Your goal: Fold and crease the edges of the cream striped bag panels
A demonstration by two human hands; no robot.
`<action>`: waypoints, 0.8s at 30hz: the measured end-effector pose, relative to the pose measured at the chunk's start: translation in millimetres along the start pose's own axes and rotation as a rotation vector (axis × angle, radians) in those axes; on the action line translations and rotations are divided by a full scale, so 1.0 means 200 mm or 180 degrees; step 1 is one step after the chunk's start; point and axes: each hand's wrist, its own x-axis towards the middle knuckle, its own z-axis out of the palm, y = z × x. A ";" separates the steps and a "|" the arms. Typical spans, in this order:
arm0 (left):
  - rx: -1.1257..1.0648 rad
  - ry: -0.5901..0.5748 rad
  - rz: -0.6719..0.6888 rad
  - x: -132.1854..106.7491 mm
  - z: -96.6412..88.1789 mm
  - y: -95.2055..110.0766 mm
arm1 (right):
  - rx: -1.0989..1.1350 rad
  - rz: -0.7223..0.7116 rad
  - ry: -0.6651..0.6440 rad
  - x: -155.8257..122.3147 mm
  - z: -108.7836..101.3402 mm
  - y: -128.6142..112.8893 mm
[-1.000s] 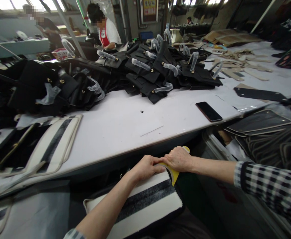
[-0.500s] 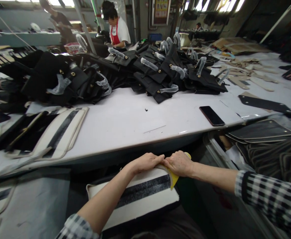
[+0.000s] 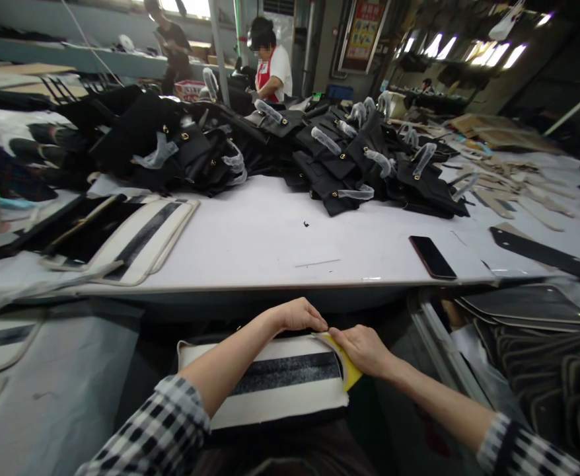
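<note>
Below the table edge, in my lap area, lies a cream bag panel (image 3: 290,403) with a broad dark stripe along it. At its right end a curved strip of yellow material (image 3: 352,373) shows beside the panel's edge. My left hand (image 3: 300,315) is closed in a pinch on the panel's far right corner. Close against those fingertips, my right hand (image 3: 364,347) is closed on the same corner, thumb and fingers over the yellow material. What lies right between the fingertips is too small to make out.
A white table (image 3: 250,244) spans the front, bearing a heap of black bags (image 3: 329,152) with plastic-wrapped handles. A phone (image 3: 432,256) lies near its edge. Striped panels (image 3: 146,241) sit left, stacked dark pieces (image 3: 557,370) right. A person in a red apron (image 3: 273,69) stands behind.
The view has shifted, so the scene sits further right. My right hand has turned and loosened from a fist-like grip to a pinch, showing more yellow material. Both hands stay at the panel's corner.
</note>
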 end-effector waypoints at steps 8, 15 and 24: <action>0.0147 -0.0015 -0.0002 0.01 -0.02 0.00 | 0.4643 0.0527 -0.0674 -0.03 0.02 0.10; 0.0318 -0.0037 -0.0007 -0.02 -0.02 0.03 | 0.4483 0.1023 -0.0136 0.05 0.12 -0.02; 0.0864 0.0172 -0.0064 -0.03 0.02 0.10 | 0.3390 0.0711 -0.0238 0.11 0.09 -0.05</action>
